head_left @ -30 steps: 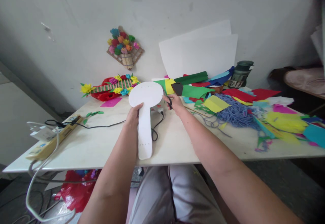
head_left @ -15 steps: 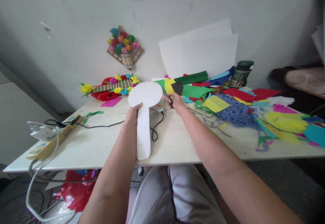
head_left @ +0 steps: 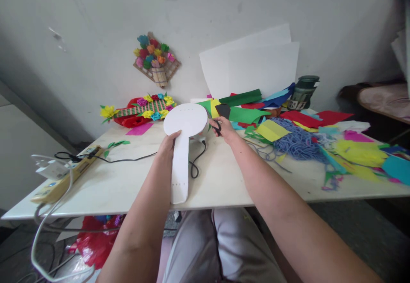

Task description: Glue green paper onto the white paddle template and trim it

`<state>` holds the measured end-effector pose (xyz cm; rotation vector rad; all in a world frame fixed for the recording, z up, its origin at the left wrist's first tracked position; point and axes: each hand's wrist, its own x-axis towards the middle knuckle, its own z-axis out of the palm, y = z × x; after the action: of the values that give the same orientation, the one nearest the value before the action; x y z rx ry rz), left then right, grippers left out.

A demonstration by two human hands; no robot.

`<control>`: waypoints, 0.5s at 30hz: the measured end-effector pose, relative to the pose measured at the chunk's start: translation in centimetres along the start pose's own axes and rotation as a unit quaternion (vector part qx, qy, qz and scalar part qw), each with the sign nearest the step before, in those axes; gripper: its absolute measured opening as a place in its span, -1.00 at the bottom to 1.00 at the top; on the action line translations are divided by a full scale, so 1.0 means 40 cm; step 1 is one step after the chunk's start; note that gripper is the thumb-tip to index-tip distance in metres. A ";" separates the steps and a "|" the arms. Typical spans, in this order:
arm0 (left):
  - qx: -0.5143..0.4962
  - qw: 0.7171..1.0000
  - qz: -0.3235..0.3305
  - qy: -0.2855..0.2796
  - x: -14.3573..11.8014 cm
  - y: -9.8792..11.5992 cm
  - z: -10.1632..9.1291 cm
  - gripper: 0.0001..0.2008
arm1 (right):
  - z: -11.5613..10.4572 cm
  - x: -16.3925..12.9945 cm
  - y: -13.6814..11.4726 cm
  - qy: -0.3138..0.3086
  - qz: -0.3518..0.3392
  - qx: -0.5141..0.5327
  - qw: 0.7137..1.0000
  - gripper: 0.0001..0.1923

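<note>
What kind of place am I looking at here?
Likely a home craft table: coloured paper scraps, blue yarn and paper flowers against a bare wall.

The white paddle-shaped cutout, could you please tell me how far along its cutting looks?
The white cutout already has its round head and long handle shaped. The left hand holds it at the neck while the right hand works black scissors at the head's right edge. Only trimming there seems left.
</note>
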<state>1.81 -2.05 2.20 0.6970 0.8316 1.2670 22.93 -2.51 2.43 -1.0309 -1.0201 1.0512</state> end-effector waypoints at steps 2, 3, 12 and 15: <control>-0.004 1.000 0.001 -0.002 -0.001 0.001 0.001 -0.68 | 0.001 0.002 -0.001 0.005 -0.006 -0.006 1.000 -0.65; -0.005 1.000 0.000 -0.002 -0.002 0.001 0.002 -0.67 | 0.002 0.002 -0.002 0.008 -0.008 -0.010 1.000 -0.66; 0.018 1.000 -0.025 0.008 0.018 0.003 -0.011 -0.68 | -0.002 -0.002 -0.016 0.018 -0.016 -0.030 0.999 -0.69; 0.072 0.995 -0.062 0.012 0.032 0.015 -0.013 -0.74 | -0.009 0.002 -0.014 0.017 -0.016 -0.027 0.999 -0.66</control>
<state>1.19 -0.67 2.22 0.7346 0.9789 1.1148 23.39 -2.61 2.92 -1.0689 -1.0385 0.9824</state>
